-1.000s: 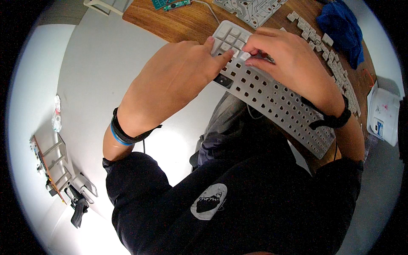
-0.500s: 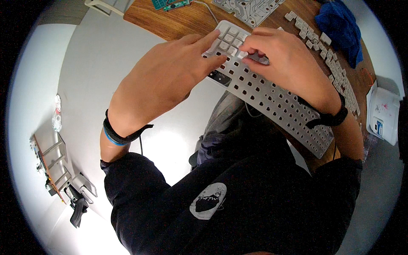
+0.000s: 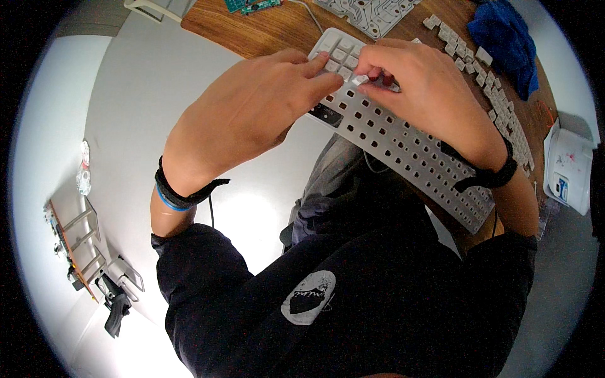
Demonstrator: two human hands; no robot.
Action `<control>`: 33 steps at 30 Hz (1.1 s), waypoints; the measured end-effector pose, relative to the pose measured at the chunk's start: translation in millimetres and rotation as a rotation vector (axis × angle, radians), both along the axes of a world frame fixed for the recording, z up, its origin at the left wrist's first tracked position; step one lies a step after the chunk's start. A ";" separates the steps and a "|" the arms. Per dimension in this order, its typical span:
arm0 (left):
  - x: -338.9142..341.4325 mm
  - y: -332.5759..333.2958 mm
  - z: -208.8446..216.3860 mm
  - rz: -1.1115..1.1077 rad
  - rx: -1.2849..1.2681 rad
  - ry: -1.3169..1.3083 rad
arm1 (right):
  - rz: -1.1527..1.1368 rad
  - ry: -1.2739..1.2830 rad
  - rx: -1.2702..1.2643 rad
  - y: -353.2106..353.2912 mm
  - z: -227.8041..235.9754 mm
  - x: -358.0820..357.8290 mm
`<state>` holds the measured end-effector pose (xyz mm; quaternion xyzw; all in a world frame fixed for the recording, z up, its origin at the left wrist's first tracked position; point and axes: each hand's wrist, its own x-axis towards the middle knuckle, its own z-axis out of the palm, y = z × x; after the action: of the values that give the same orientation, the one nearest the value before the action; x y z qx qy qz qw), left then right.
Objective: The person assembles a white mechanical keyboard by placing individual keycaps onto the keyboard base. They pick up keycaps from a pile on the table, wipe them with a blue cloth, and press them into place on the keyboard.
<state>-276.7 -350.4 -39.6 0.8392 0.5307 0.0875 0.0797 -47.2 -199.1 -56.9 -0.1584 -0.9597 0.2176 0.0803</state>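
A long light-grey keyboard case (image 3: 409, 148) lies slantwise, its rows of square openings mostly bare. White keycaps (image 3: 340, 55) fill a block at its far left end. My right hand (image 3: 422, 85) is closed, with a white keycap (image 3: 360, 80) tilted between thumb and fingertip just beside that block. My left hand (image 3: 258, 104) spreads over the same end, thumb and index finger apart and touching the keycaps and case; it grips nothing. A black strip (image 3: 326, 116) on the case shows below the left fingers. The right hand's curled fingers partly hide the case.
Loose white keycaps (image 3: 501, 107) lie in staggered rows along the wooden table (image 3: 220, 28) at right. Beside them is a crumpled blue cloth (image 3: 504, 44). A printed circuit sheet (image 3: 368, 16) and a green circuit board (image 3: 261, 6) sit at the far edge. A white container (image 3: 567, 167) stands far right.
My left hand has shifted slightly right, its fingers drawn in closer to the right hand. The keycap in my right hand now shows more clearly, tilted.
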 end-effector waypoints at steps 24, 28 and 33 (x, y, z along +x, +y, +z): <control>-3.4 26.0 -25.6 0.044 0.167 -0.125 | -0.011 -0.089 0.122 -3.8 12.9 15.8; -4.1 27.1 -25.7 0.044 0.115 -0.159 | 0.009 -0.006 0.144 -5.9 13.7 13.5; -3.7 26.2 -25.7 0.085 0.118 -0.218 | 0.064 -0.002 0.136 -12.8 11.6 5.8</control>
<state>-280.3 -324.2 -65.3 0.8047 0.5480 0.2126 0.0834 -41.4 -211.9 -45.3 -0.1220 -0.9770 0.1543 0.0827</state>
